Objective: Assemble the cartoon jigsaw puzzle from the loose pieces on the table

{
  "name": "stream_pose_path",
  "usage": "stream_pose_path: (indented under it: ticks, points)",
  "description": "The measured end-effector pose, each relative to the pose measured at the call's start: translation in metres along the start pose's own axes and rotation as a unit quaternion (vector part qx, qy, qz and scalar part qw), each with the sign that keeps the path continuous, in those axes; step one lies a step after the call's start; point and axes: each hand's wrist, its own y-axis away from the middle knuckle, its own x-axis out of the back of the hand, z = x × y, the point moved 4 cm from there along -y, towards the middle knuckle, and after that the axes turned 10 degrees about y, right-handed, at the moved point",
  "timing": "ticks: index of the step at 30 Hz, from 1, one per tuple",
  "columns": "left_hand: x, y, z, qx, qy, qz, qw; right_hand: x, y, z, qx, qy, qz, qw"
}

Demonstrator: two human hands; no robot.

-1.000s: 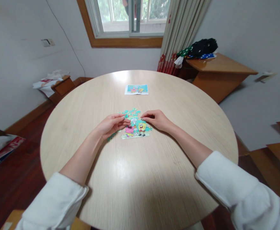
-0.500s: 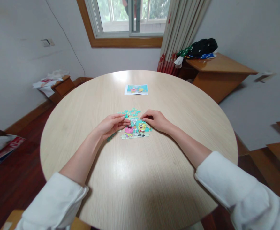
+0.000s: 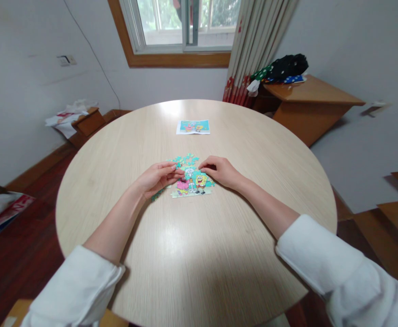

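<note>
A partly joined jigsaw puzzle (image 3: 191, 185) with cartoon figures, one pink, one pale and one yellow, lies flat on the round table. At its upper left, my left hand (image 3: 159, 178) pinches a small teal puzzle piece (image 3: 179, 165) between thumb and forefinger, the other fingers loosely curled. My right hand (image 3: 221, 170) is at the puzzle's upper right edge, thumb and forefinger closed together; what they hold, if anything, is too small to tell. Loose teal puzzle pieces (image 3: 188, 159) lie just beyond the puzzle, and more (image 3: 157, 195) lie partly hidden under my left hand.
A printed picture sheet (image 3: 193, 127) with the same figures lies farther back on the pale wooden table (image 3: 192, 254). Behind the table are a window and a curtain (image 3: 253, 41). A wooden desk (image 3: 316, 97) with dark cloth on it stands at the right wall.
Both hands keep almost the same place and grip. The whole view has shifted very slightly; the puzzle looks unchanged.
</note>
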Motion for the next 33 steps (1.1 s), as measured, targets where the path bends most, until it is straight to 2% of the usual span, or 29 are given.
stream_pose_path:
  ticks: [13,26,33]
  points:
    - [0.001,0.000,-0.001,-0.007,-0.012,-0.003,1.000,-0.002,-0.001,0.003,0.011,0.008,0.005,1.000]
    - [-0.008,0.005,0.004,-0.109,-0.048,-0.001,0.993,-0.002,0.001,0.000,0.034,0.025,0.007,0.999]
    - [-0.009,0.005,0.002,-0.105,-0.058,0.001,0.993,-0.001,0.002,-0.001,0.038,0.019,0.016,0.999]
